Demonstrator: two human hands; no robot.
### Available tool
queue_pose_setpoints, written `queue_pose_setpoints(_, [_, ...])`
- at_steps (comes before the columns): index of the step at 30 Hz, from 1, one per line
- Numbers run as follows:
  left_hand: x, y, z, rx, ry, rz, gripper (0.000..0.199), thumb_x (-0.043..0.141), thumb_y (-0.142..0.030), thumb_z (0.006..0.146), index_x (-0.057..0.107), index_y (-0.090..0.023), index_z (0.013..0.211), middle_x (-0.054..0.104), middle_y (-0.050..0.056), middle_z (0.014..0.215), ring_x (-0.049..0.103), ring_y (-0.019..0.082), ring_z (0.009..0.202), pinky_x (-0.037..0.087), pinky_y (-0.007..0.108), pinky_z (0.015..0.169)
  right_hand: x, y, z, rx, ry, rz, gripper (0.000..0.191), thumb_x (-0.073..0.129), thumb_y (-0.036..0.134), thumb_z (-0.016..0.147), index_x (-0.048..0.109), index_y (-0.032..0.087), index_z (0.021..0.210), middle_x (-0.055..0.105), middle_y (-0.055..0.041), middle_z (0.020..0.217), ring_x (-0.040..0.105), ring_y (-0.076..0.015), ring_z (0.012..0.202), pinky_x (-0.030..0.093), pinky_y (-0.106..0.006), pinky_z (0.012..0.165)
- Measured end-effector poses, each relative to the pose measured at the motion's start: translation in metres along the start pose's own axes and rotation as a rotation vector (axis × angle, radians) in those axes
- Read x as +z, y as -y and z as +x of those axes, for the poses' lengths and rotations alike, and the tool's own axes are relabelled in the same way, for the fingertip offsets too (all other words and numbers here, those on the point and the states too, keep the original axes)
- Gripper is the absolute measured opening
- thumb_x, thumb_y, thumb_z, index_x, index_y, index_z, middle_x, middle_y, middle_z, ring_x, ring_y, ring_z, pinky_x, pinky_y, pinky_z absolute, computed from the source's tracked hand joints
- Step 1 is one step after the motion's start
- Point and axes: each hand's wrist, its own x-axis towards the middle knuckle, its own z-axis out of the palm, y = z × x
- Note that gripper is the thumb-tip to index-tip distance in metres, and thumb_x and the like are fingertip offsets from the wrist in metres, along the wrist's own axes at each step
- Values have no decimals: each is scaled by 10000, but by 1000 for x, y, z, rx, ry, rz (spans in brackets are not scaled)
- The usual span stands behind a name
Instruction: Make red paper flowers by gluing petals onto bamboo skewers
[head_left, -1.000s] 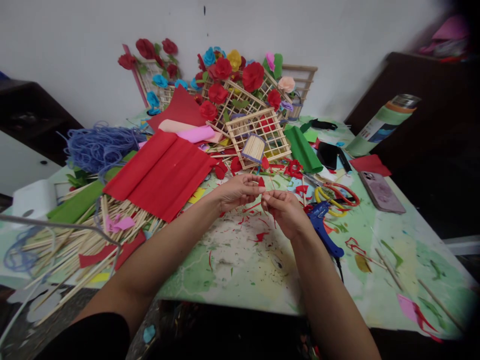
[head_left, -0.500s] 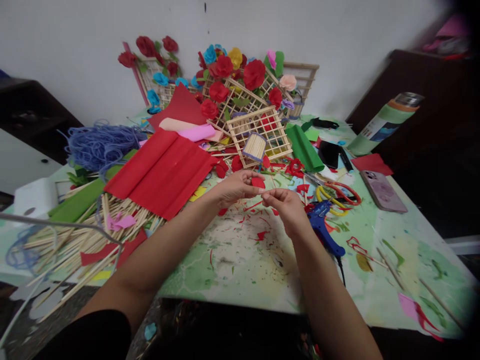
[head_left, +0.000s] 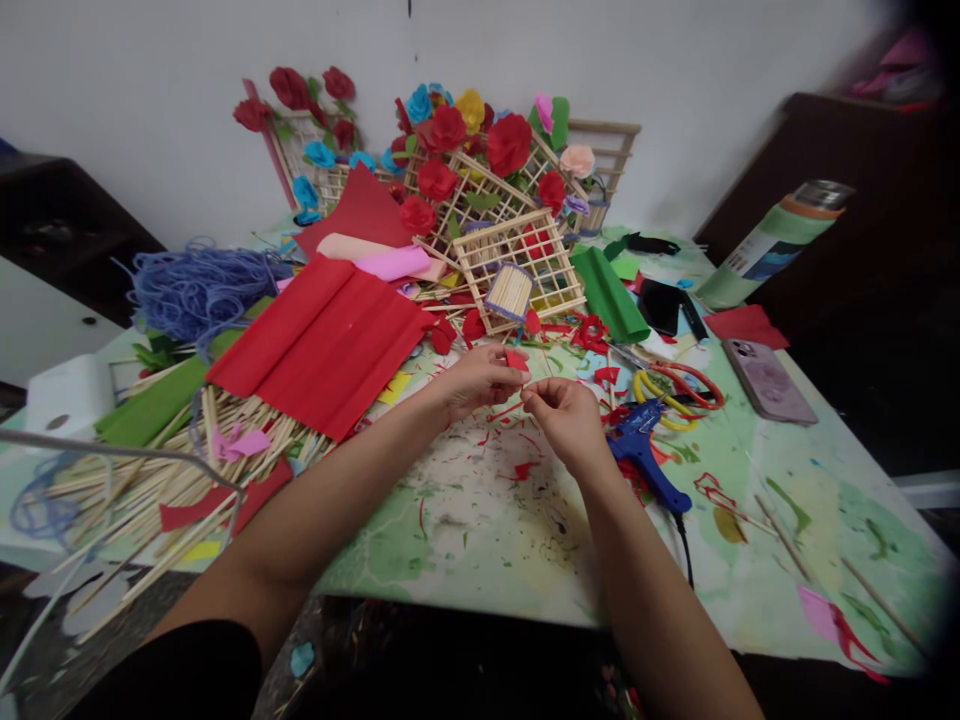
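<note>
My left hand (head_left: pixel 480 382) is closed above the middle of the table, its fingers pinching a red paper petal (head_left: pixel 516 360). Just to the right, my right hand (head_left: pixel 568 415) has thumb and forefinger pressed together, almost touching the left fingertips. What sits in that right pinch is too small to make out. Red paper scraps (head_left: pixel 525 470) lie on the table below both hands. A blue glue gun (head_left: pixel 646 455) rests beside my right wrist, near scissors (head_left: pixel 686 390) with red and yellow handles.
Red crepe paper (head_left: pixel 319 345) covers thin wooden sticks (head_left: pixel 150 480) on the left, near tangled blue yarn (head_left: pixel 206 290). Stick lattices (head_left: pixel 517 270) with paper roses (head_left: pixel 508 147) lean at the back. A phone (head_left: pixel 769 380) and a green bottle (head_left: pixel 776 245) are on the right.
The red petal at my left fingers has tilted up and shows more clearly. My left hand has shifted slightly, and both hands remain close together.
</note>
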Motion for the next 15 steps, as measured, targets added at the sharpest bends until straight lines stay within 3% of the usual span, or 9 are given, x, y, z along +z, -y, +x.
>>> queue_pose_setpoints(4, [-7,-3,0,-27,77,-98,279,707,-223,681,609,-143,930,579,0,723,536,58,608,417,194,575,-5,4,0,90,28,171,207,620,366,629,572,168,595,533,20,520,390,-89,470,314,-243,488])
queue_pose_setpoints(8, [-13,-2,1,20,179,-110,408,753,-124,607,620,-155,992,608,11,854,576,70,737,442,215,684,-10,8,-2,86,105,299,224,662,371,618,580,164,590,545,24,539,398,-84,505,327,-240,527])
queue_pose_setpoints(15, [-13,2,5,115,205,-51,398,760,-141,605,601,-127,970,597,5,822,570,64,694,449,233,711,-8,7,-2,89,138,342,221,678,365,619,600,159,598,549,31,542,393,-77,502,338,-247,553])
